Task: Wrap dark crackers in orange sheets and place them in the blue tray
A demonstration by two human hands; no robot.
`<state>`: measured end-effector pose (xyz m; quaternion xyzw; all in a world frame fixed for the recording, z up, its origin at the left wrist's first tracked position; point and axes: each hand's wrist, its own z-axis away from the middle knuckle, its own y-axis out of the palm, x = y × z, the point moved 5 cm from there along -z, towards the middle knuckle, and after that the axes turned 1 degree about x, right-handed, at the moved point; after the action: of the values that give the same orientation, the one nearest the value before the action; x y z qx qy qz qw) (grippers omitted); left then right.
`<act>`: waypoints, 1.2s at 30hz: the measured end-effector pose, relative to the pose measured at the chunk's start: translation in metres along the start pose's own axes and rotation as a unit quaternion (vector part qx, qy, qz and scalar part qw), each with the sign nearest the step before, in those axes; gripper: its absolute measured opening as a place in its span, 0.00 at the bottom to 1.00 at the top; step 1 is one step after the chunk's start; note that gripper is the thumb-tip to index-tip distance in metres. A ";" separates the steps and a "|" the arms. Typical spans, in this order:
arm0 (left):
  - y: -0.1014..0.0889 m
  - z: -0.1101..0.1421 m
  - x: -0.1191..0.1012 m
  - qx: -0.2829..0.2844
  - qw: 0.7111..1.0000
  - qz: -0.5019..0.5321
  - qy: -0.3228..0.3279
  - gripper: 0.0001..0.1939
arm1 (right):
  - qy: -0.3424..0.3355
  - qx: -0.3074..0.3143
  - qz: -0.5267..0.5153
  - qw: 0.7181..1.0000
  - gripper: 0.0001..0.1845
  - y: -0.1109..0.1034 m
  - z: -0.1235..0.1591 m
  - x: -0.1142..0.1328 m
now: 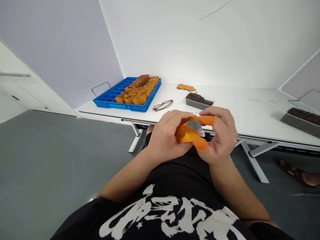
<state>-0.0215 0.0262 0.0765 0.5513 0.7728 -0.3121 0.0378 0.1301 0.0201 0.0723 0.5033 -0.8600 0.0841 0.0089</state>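
In front of my torso, my left hand [166, 136] is closed around an orange packet [184, 134] with a folded, cup-like shape. Shiny silver material [196, 126] shows at its right end. My right hand [223, 131] curls around that same end, its thumb and forefinger bent over and under it. Orange finger covers sit on the forefinger [208, 120] and the thumb [200, 144], the thumb slightly blurred. The packet's underside is hidden by my palms.
Beyond my hands, a white table [232, 110] bears a blue divided tray [133, 107] with several orange packets, eyeglasses [163, 105], flat orange pieces [186, 87] and a grey box [196, 104] of dark thin pieces. Another grey box [298, 122] stands right. Someone's sandalled foot [308, 178] shows below.
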 end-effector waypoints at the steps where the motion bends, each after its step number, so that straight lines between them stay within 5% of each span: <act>1: 0.000 0.000 0.000 0.000 1.000 0.002 -0.002 0.22 | -0.012 -0.011 -0.006 1.000 0.21 -0.002 0.002 -0.002; 5: -0.002 0.001 0.000 0.009 1.000 0.023 -0.002 0.26 | -0.050 -0.016 -0.012 0.999 0.29 -0.011 0.008 -0.005; 10: 0.001 0.002 -0.001 0.029 0.998 0.040 0.031 0.24 | -0.098 0.067 -0.005 0.993 0.25 -0.009 0.006 0.002; 15: 0.002 0.003 -0.008 0.033 0.997 0.042 0.053 0.19 | -0.075 0.183 -0.052 0.979 0.29 0.003 0.003 0.008; 21: -0.003 0.001 -0.008 0.040 0.997 0.028 0.058 0.18 | -0.054 0.225 -0.105 0.967 0.30 0.010 0.005 0.010; 29: 0.005 0.007 0.014 0.039 0.994 0.097 -0.023 0.14 | -0.052 0.210 -0.063 0.974 0.28 0.003 0.004 0.008; 36: 0.000 0.013 0.022 -0.044 0.993 0.099 -0.045 0.10 | -0.026 0.092 -0.064 0.993 0.21 -0.031 0.002 -0.005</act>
<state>-0.0340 0.0376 0.0576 0.6086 0.7248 -0.2968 0.1274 0.1595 0.0090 0.0740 0.5576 -0.8147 0.1494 -0.0544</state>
